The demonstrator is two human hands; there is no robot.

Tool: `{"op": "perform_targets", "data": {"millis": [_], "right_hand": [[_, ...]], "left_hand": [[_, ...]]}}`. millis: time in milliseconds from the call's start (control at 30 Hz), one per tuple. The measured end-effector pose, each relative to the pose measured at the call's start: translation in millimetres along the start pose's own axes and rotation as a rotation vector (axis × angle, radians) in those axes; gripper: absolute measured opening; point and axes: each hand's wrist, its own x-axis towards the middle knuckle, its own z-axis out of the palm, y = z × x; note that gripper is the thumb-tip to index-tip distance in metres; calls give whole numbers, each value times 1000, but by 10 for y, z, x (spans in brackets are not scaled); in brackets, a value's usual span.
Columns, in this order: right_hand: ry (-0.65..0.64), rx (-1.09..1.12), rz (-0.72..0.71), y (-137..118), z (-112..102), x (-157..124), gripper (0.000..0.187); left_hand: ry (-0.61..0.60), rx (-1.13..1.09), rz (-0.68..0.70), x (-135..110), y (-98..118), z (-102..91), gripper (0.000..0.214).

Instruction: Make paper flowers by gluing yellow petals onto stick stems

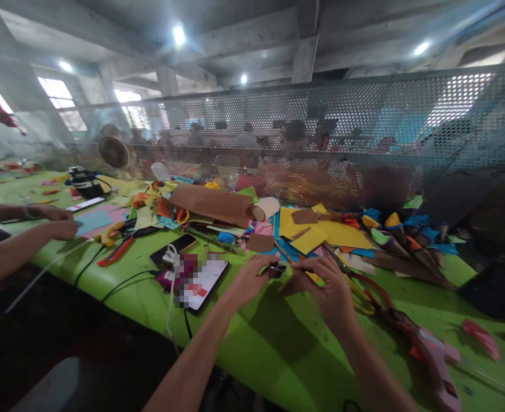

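My left hand [252, 277] is closed, its fingertips pinching a small dark, shiny thing [277, 267] too blurred to name. Facing it, my right hand [327, 289] has its thumb and fingers drawn together at a small piece of brown paper [294, 282]. Both hands are a little above the green table, close together with their fingertips almost meeting. Just beyond them lie a yellow sheet [309, 240] and a brown paper piece [261, 242].
A pink glue gun [432, 349] lies at right, near red-handled pliers [376, 292]. To the left are a tablet [211, 280], a phone [186, 243] and a charging cable [170, 303]. A brown paper roll [211, 203] lies behind. At far left, another person's hands [61, 223] hold blue paper [93, 221].
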Motion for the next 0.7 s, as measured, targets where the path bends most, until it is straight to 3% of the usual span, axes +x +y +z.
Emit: {"op": "perform_targets", "data": {"millis": [400, 700], "right_hand": [[-58, -150, -55, 56, 62, -22, 7], [-146, -169, -19, 76, 68, -34, 4]], "left_hand": [[45, -156, -13, -66, 76, 139, 26], [82, -111, -1, -75, 88, 176, 18]]}}
